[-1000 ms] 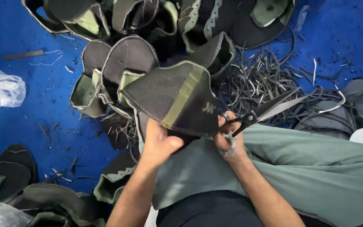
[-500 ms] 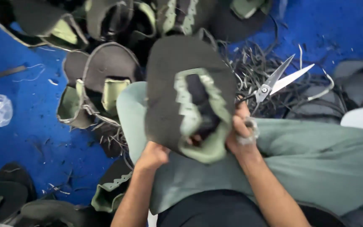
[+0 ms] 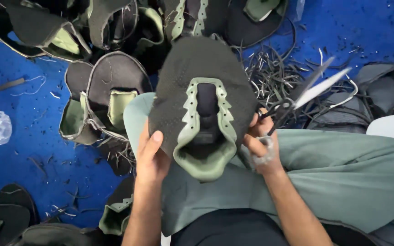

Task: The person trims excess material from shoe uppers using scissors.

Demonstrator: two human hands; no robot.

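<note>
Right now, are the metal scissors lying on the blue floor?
No, the metal scissors are in the right hand, blades open above the pile of dark trimmed strips.

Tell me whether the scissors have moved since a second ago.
Yes. The scissors in the right hand swung upward, blades now over the pile of scraps.

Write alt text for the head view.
Two bare hands hold up a dark knit shoe upper with pale green collar; the left hand grips its edge, the right hand also holds open steel scissors. More uppers and dark trimmings lie on blue floor.
</note>
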